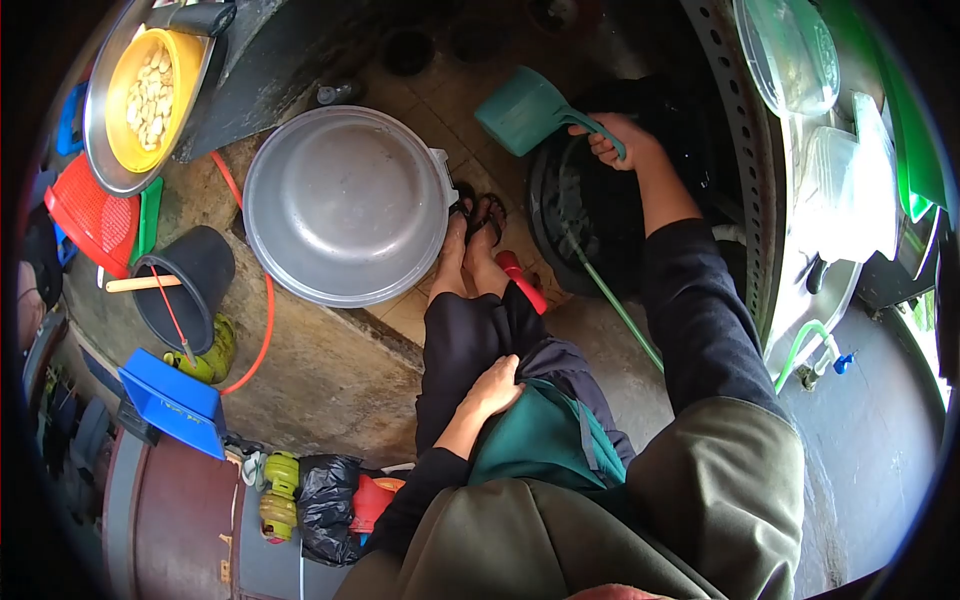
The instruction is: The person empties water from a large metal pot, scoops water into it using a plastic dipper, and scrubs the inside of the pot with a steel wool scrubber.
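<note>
Right grip [628, 145] tight round dipper [520, 108]; left grip [494, 386] unclear; hose [625, 318] over black tub [537, 205] rim

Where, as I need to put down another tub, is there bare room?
Bare concrete lies between the orange hose, silver vessel and dark trousers; a smaller grey patch between trousers and green hose. It is crowded around the black bucket, among the plastic containers at right, and by the dipper and dark tub.

Olive overgarment [710, 470], dark navy sleeves [700, 310], dark trousers [457, 345], dark sandals [491, 212]
</note>
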Demonstrator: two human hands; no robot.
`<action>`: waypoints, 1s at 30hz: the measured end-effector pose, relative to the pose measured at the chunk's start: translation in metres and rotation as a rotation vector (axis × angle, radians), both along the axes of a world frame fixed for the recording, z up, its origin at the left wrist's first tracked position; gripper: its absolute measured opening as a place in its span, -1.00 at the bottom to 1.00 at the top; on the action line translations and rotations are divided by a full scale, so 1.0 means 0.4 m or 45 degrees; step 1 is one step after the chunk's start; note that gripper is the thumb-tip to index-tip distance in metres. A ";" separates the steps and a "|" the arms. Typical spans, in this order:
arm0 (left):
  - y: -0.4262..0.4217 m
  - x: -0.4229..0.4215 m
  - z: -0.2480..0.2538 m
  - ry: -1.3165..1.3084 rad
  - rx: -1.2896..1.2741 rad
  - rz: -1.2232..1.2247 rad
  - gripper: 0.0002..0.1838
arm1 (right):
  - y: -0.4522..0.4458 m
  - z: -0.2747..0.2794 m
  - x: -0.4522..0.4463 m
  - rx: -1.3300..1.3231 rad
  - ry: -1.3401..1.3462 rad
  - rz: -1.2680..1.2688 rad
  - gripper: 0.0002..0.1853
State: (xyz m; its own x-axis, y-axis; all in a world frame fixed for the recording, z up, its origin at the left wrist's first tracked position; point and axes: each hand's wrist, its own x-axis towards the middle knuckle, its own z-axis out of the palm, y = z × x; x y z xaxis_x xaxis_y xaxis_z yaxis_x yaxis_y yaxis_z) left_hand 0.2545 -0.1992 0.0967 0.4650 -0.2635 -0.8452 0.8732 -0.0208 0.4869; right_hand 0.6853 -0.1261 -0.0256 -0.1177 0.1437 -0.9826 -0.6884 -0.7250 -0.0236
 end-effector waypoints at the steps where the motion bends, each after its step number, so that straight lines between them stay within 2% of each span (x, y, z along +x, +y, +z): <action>1: -0.005 -0.004 -0.004 -0.012 0.018 0.002 -0.48 | -0.009 0.012 -0.001 0.007 -0.002 0.010 -0.66; 7: 0.011 0.010 0.006 0.031 -0.013 0.002 -0.47 | -0.239 0.073 -0.120 0.239 0.000 -0.184 -0.66; 9: 0.008 0.008 0.007 0.031 -0.014 0.021 -0.47 | -0.337 0.086 -0.191 0.200 -0.319 -0.186 -0.68; 12: 0.012 0.008 0.006 0.029 -0.045 0.021 -0.47 | -0.402 0.114 -0.301 0.039 -0.628 -0.278 -0.67; 15: 0.019 0.010 0.009 0.044 -0.065 -0.002 -0.47 | -0.435 0.047 -0.330 -0.140 -0.849 0.165 -0.66; 18: 0.010 -0.009 0.006 0.025 -0.034 -0.037 -0.48 | -0.542 -0.190 -0.337 -0.414 -1.502 1.166 -0.59; 20: -0.006 -0.027 -0.001 -0.011 0.042 -0.047 -0.49 | -0.544 -0.300 -0.342 -0.486 -1.619 1.347 -0.56; 22: -0.001 -0.028 -0.003 0.017 -0.017 -0.042 -0.48 | -0.491 -0.293 -0.360 -0.476 -1.410 1.118 -0.58; 24: 0.009 -0.022 -0.002 0.045 -0.062 -0.046 -0.47 | -0.356 -0.165 -0.344 -0.362 -0.878 0.499 -0.64; 27: 0.023 -0.011 0.009 0.064 -0.089 -0.039 -0.45 | -0.360 -0.078 -0.342 -0.175 -0.859 0.008 -0.76; 30: 0.018 -0.022 0.006 0.032 -0.030 0.039 -0.45 | -0.368 0.041 -0.372 -0.070 -0.919 -0.264 -0.83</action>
